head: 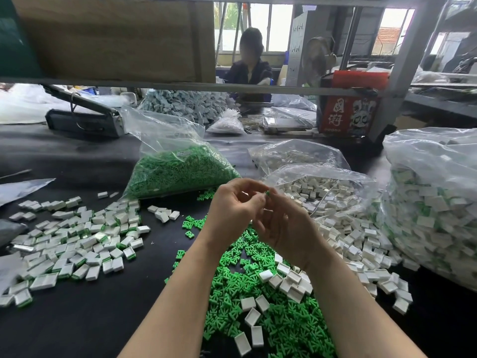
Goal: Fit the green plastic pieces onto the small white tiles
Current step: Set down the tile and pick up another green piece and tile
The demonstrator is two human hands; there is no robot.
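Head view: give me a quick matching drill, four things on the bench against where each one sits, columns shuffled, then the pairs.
Things:
1. bag of green pieces
2. finished tiles pile
3. loose green pieces
4. big bag of finished tiles

Places:
A. far right edge of the table
B. spread on the black mat to the left of the arms
C. behind the hands, left of the open bag of white tiles
D. heaped between and under the forearms

Pairs: 1-C, 2-B, 3-D, 4-A

The left hand and right hand meet over a small green piece.
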